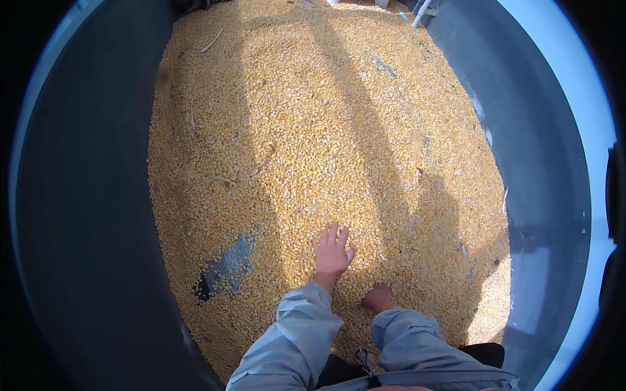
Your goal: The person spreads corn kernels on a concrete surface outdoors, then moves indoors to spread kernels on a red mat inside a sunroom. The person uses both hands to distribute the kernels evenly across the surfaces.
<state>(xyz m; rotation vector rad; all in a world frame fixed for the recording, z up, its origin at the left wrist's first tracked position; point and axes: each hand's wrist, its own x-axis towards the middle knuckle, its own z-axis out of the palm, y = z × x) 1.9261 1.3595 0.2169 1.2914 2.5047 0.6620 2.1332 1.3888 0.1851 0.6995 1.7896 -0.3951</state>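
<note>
Loose yellow corn kernels (313, 143) spread in a thick layer all around my hands. Palm down on the kernels, my left hand (333, 253) lies flat with its fingers spread and pointing away from me; it grips nothing. Just to its right and nearer to me, my right hand (378, 298) is pushed into the corn. Only its wrist and the back part show, so its fingers are hidden under the kernels. Both forearms wear light blue-grey sleeves.
Smooth dark grey walls (85, 195) rise on the left and right of the corn. Grey floor (231, 260) shows through at the lower left, beside a small dark gap. A white pipe (420, 13) stands at the far right. Husk scraps and long shadows lie across the kernels.
</note>
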